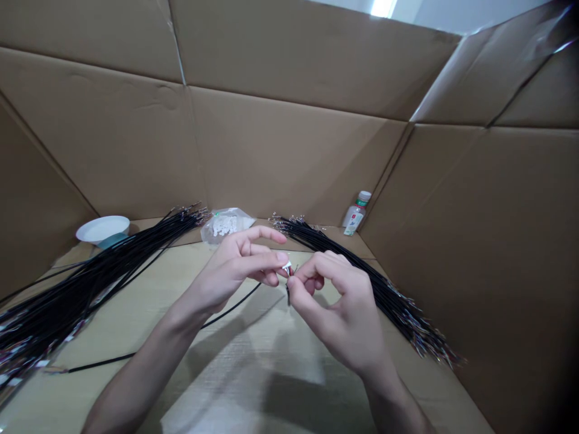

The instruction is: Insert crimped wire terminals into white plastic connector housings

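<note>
Near the middle of the view, my left hand (242,259) pinches a small white connector (286,265) between thumb and fingers, its index finger stretched out above. Thin wires run down from the connector to the fingertips of my right hand (337,295), which are closed on them. A short black cable end (288,295) hangs just below the right fingertips. One black cable (233,307) passes behind my left forearm and continues left to a white connector (43,363). The exact hold on each thin wire is too small to make out.
Bundles of black cables lie at the left (104,271) and right (384,283). A clear bag of white pieces (226,224) sits at the back, a white bowl (103,229) back left, a bottle (356,214) back right. Cardboard walls (289,150) surround the table (149,313).
</note>
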